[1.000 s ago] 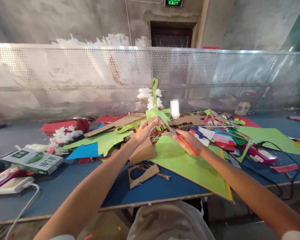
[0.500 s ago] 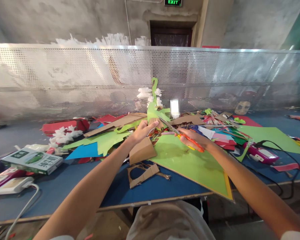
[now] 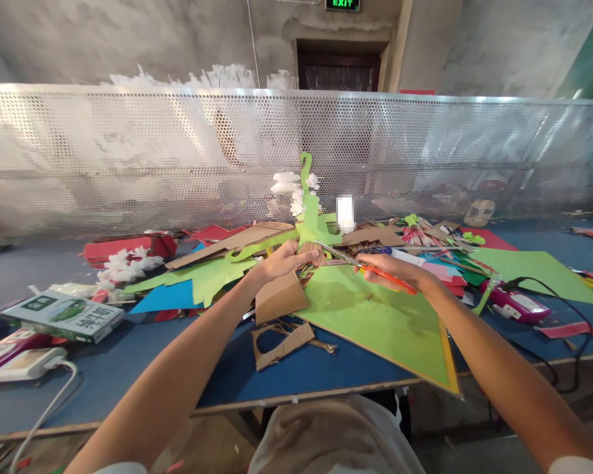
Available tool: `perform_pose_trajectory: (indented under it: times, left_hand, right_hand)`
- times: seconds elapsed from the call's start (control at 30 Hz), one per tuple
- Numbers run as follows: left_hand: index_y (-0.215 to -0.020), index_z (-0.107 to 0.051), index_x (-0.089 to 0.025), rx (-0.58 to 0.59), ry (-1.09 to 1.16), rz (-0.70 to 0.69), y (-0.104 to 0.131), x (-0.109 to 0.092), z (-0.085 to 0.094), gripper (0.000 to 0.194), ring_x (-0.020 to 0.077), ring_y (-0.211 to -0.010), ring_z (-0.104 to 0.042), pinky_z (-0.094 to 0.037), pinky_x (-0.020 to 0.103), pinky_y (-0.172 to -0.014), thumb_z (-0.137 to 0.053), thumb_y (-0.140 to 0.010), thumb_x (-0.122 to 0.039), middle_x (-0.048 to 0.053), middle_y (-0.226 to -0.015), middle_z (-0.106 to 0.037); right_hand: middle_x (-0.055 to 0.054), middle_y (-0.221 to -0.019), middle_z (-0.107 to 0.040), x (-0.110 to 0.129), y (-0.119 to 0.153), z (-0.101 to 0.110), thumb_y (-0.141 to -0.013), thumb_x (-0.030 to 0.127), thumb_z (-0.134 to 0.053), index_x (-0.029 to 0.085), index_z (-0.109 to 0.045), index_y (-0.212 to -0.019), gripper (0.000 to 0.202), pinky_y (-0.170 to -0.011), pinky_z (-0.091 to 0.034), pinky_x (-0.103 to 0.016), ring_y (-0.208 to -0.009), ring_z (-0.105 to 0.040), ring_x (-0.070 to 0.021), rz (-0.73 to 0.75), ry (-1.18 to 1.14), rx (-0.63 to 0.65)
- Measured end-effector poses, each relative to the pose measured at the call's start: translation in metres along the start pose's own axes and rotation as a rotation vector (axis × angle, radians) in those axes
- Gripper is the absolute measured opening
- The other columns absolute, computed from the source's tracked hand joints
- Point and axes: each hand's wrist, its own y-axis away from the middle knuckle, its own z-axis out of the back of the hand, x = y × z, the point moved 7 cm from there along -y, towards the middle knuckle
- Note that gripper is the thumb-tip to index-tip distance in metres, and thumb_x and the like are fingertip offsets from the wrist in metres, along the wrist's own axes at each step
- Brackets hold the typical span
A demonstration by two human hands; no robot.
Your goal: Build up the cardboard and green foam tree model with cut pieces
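My left hand (image 3: 282,261) is closed on a small brown cardboard piece (image 3: 306,250) at the base of the green paper (image 3: 312,225). That paper has a jagged outline. Wrapped around the orange handles, my right hand (image 3: 388,268) holds scissors (image 3: 340,254). Their blades point left and reach the lower edge of the green paper by my left thumb; whether they touch it I cannot tell. Behind my hands rises a curled green paper strip (image 3: 306,170) with white tufts (image 3: 285,183) beside it.
Under my hands lie a large green sheet (image 3: 375,322) and cardboard scraps (image 3: 281,299). On the left are a milk carton (image 3: 66,316), a white plug (image 3: 29,365) and a red case (image 3: 128,249). At right lies a purple-and-white device (image 3: 518,304) with a black cord. A perforated metal panel (image 3: 178,151) stands behind.
The scissors and my right hand have shifted slightly right, and the blades look closer together. The green paper has turned in my left hand, its upper part now leaning right.
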Motion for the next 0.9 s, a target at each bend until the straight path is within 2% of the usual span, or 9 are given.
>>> perform_pose_trajectory:
  times: [0.1,0.2,0.33,0.53,0.9]
  left_hand:
    - [-0.084,-0.075,-0.015,0.057,-0.051,-0.01,0.0004,-0.0037,-0.0018,0.05,0.0154,-0.077,-0.062,-0.047,0.027,-0.07,-0.06,-0.101,-0.06,0.007,-0.086,-0.073]
    - [-0.088,-0.075,-0.016,0.125,-0.057,-0.033,0.0013,-0.0074,-0.0044,0.045,0.0167,-0.08,-0.064,-0.049,0.029,-0.073,-0.06,-0.102,-0.056,0.007,-0.087,-0.073]
    - [-0.09,-0.075,-0.016,0.157,-0.053,-0.005,0.0024,-0.0064,-0.0048,0.042,0.0155,-0.075,-0.062,-0.048,0.028,-0.068,-0.061,-0.101,-0.054,0.006,-0.086,-0.073]
    - [-0.093,-0.076,-0.015,0.195,-0.03,0.034,0.0036,-0.0026,-0.0056,0.04,0.0145,-0.078,-0.062,-0.046,0.028,-0.071,-0.06,-0.102,-0.051,0.007,-0.089,-0.073]
    - [-0.092,-0.078,-0.016,0.192,-0.024,0.021,0.0045,-0.0068,-0.0034,0.042,0.0117,-0.066,-0.053,-0.038,0.026,-0.06,-0.06,-0.102,-0.052,0.006,-0.083,-0.071]
  right_hand:
    - [-0.002,-0.083,-0.057,0.0045,0.0006,0.0033,-0.101,0.07,-0.048,0.019,-0.059,-0.099,0.052,-0.066,-0.037,-0.029,-0.069,-0.048,-0.0164,-0.028,0.008,0.013]
    - [-0.005,-0.087,-0.062,0.0067,0.0009,0.0038,-0.1,0.067,-0.051,0.019,-0.06,-0.1,0.049,-0.068,-0.039,-0.03,-0.072,-0.052,-0.0176,-0.054,-0.011,0.038]
    - [-0.008,-0.095,-0.067,0.0047,0.0007,0.0001,-0.098,0.068,-0.051,0.018,-0.061,-0.107,0.052,-0.072,-0.042,-0.031,-0.078,-0.058,-0.0205,-0.055,-0.032,0.057]
    - [-0.004,-0.089,-0.06,0.0086,-0.0004,-0.0049,-0.101,0.069,-0.046,0.018,-0.059,-0.105,0.053,-0.065,-0.037,-0.028,-0.07,-0.048,-0.0157,0.017,-0.031,0.059]
    - [0.002,-0.074,-0.051,0.0086,0.0,-0.0004,-0.099,0.069,-0.054,0.018,-0.061,-0.098,0.052,-0.063,-0.032,-0.025,-0.064,-0.04,-0.0137,-0.045,0.002,0.011]
